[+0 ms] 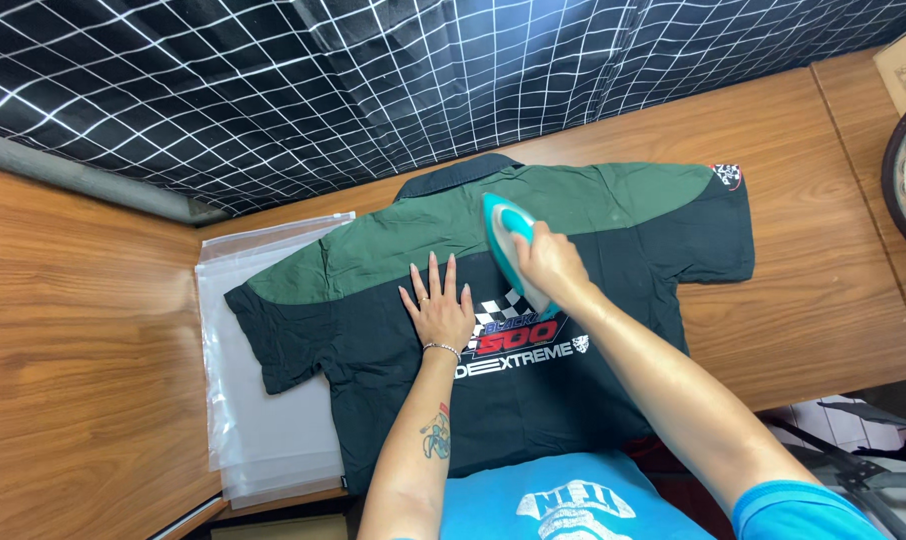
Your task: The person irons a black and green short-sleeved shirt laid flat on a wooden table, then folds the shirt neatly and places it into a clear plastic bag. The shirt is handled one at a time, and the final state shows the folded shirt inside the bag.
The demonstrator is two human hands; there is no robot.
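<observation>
The right hand (551, 262) is closed around the handle of a teal iron (506, 250), which is pressed on the back of a green and black shirt (613, 250). The left hand (440, 308) is laid open and flat on the shirt, just beside the iron. The shirt is spread on a wooden worktop (83, 360), partly over clear plastic bags (263, 430); a black checked cloth (273, 90) is seen behind.

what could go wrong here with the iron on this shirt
The left hand lies flat on the shirt close beside the iron held by the right hand, so a burn seems possible. The iron is also near the printed logo, which heat might damage. Clear plastic bags under the sleeve could melt if touched.
</observation>
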